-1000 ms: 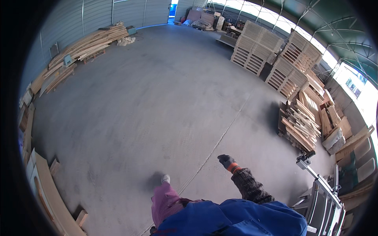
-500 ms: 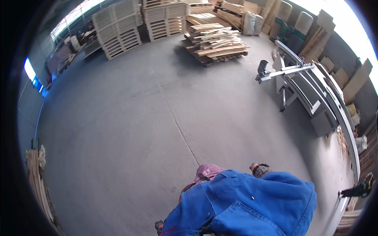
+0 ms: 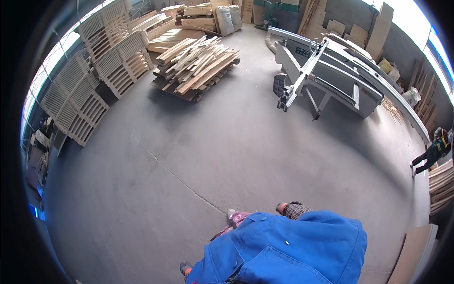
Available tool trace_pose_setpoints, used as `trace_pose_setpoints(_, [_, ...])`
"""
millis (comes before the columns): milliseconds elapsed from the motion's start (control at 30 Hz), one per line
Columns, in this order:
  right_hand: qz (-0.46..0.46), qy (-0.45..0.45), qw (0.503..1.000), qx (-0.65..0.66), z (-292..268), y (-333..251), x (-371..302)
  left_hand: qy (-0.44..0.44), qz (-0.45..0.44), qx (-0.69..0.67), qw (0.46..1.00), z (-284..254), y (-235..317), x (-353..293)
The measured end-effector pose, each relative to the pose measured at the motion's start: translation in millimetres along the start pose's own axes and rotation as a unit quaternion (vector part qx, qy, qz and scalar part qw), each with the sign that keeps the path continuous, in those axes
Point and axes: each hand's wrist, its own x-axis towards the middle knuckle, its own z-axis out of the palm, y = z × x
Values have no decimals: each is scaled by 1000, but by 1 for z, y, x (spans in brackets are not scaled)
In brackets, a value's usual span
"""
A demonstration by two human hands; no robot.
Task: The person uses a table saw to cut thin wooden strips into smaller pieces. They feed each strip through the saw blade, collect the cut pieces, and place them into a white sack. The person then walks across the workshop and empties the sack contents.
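My left hand (image 3: 185, 268), in a dark grey glove with an orange cuff, hangs low beside the blue jacket (image 3: 293, 246) on my body. My right hand (image 3: 282, 208), gloved the same way, sticks out past the front of the jacket below a grey knitted cuff (image 3: 297, 211). Neither hand touches anything that I can see, and both are over the grey concrete floor (image 3: 189, 156). Their fingers are too small and partly hidden to tell how they are bent. Pink patterned cloth (image 3: 240, 218) and a shoe tip show at my front.
Ahead, a pallet carries a heap of loose boards (image 3: 196, 64). Stacked pallets (image 3: 75, 102) stand at left. A large sliding table saw (image 3: 331, 71) occupies the right, its long rail reaching toward another person (image 3: 432, 150). A wooden panel (image 3: 412, 255) and stacked planks (image 3: 442, 187) are near right.
My view has swung to the right: the board heap and pallets have shifted left, and the saw shows more fully. The other person and the wooden panel have come further into view.
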Motion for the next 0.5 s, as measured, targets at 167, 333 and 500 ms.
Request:
trace_pose_setpoints(167, [-304,145,938,85,-127,-263,3,-111,69,62,989,47,145,63])
trace_pose_setpoints(333, [-363,197,907,76,-244,-374,-48,-190,137,101,967,119,301,127])
trace_pose_setpoints(500, [-193,266,937,115,-263,-297,44,-217,199,137,946,162,462,219])
